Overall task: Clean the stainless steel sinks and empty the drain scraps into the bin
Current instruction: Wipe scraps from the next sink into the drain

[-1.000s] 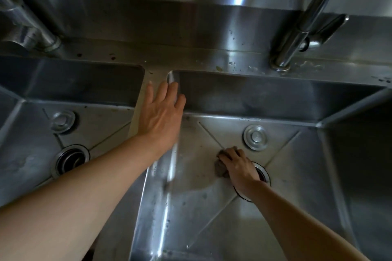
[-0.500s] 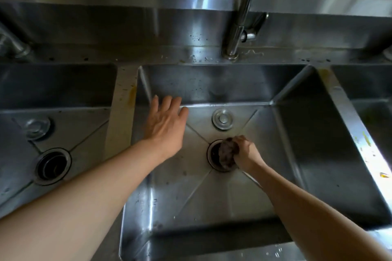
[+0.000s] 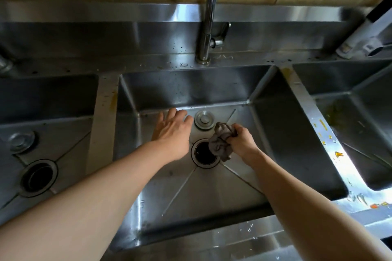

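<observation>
My right hand (image 3: 240, 143) fingers (image 3: 234, 131) curl tight round grey rag (image 3: 219, 144), bunched over drain (image 3: 203, 152) of middle sink (image 3: 191, 89). Left hand (image 3: 172, 130) fingers straight, spread above floor. I judge rag soft, light, wet; best gripped by bunched middle. Steel looks slippery.

The left hand (image 3: 172, 131), which lay on the divider between the basins, now reaches flat into the middle sink (image 3: 286, 133) beside the drain (image 3: 204, 153), while the right hand (image 3: 241, 141) lifts the grey cloth (image 3: 219, 144) off the sink floor.
</observation>
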Motion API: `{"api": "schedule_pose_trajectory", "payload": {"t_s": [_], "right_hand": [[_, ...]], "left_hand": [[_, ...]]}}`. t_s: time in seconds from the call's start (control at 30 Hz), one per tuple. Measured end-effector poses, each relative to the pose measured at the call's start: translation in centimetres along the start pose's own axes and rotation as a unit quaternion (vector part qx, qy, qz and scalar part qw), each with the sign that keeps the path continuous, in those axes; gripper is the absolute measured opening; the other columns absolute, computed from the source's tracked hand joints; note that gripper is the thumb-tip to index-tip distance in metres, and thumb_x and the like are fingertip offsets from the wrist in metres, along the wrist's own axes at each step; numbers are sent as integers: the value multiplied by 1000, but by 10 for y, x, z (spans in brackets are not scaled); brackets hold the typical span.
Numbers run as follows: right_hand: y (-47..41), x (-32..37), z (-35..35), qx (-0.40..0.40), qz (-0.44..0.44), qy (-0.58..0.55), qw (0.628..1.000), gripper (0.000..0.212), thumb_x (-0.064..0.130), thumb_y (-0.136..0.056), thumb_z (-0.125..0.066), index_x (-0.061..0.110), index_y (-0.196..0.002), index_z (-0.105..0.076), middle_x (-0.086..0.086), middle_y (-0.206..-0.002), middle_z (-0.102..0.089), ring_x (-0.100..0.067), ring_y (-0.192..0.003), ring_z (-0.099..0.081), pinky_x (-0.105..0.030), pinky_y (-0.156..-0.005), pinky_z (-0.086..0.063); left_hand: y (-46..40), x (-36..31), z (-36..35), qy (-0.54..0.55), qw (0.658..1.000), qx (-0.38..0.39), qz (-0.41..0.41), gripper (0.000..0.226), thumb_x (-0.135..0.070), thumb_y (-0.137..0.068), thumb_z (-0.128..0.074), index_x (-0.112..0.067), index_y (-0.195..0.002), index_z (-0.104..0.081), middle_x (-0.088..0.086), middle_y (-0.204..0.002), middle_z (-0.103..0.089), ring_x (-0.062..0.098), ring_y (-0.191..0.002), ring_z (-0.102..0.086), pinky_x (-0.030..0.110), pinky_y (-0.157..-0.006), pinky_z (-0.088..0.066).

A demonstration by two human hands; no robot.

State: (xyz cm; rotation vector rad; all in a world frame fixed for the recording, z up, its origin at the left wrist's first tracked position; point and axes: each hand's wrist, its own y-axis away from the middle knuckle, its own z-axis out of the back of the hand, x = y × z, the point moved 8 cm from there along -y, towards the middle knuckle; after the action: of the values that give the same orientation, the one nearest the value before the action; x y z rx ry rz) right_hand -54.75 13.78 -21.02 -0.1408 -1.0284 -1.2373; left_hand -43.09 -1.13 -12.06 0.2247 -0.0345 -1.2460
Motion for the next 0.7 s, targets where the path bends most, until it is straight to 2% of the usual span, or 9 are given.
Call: {"api": "schedule_pose_trajectory", "payload": {"t_s": [0.1, 0.3, 0.4, 0.57, 0.7], "right_hand": [[-3, -6, 1, 26, 0, -1, 1000, 24, -3, -81, -52, 20, -74, -52, -4, -69, -59, -23, -64, -57, -29, -54, -47], [-14, -19, 3, 72, 15, -11, 997, 19, 1, -76, -57, 18, -72, -53, -9, -71, -61, -33, -72, -63, -47, -65, -53], [-15, -18, 7, 97, 41, 21, 994, 22, 2, -78, -58, 21, -72, -50, -7, -78, -60, -27, -79, -60, -42, -73, -52], [-17, -17, 13, 136, 68, 42, 988, 19, 1, -83, -56, 19, -80, -49, -5, -83, -56, -19, -81, -52, -26, -66, -38], [-17, -17, 21, 154, 81, 42, 984, 17, 1, -84, -54, 12, -97, -57, -8, -91, -60, -23, -88, -56, -31, -73, -45]], "left_hand": [[-2, -8, -1, 8, 1000, 22, 17, 56, -23, -86, -58, -20, -138, -37, -1, -143, -33, 23, -133, -27, 39, -110, -24], [-6, -27, -6, 16, 996, 55, 70, 56, -25, -88, -58, -19, -139, -35, 0, -143, -36, 22, -133, -28, 44, -114, -21], [-6, -38, -5, 18, 994, 51, 99, 57, -25, -89, -58, -20, -141, -35, 0, -144, -35, 22, -133, -29, 40, -111, -23], [-4, -56, -11, 30, 988, 55, 141, 59, -24, -88, -59, -21, -141, -34, -1, -144, -35, 22, -133, -30, 40, -109, -25], [-2, -67, -12, 35, 984, 59, 162, 60, -23, -89, -59, -21, -142, -32, 0, -146, -35, 22, -133, -31, 40, -109, -26]]}}
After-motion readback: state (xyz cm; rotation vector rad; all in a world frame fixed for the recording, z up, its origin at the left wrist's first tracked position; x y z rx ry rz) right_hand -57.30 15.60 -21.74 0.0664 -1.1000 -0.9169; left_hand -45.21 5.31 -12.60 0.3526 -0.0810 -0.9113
